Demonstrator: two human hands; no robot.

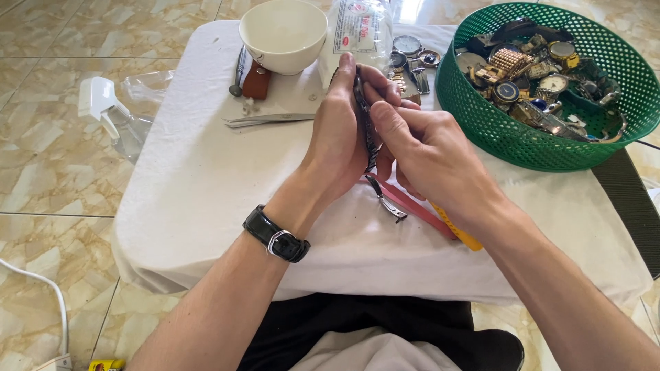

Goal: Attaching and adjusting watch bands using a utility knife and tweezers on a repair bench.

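Left hand and right hand both pinch a dark watch band, held upright over white cloth. Green basket at right.

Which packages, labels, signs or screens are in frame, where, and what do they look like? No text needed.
Clear plastic bag: far edge of the white cloth table, between the white bowl and the loose watches, behind the left hand; upright, crinkled, with a white printed label in red and dark ink.
Small yellow packet: on the tiled floor, bottom left; flat, cut off by the frame, red mark.
No signs or screens visible.
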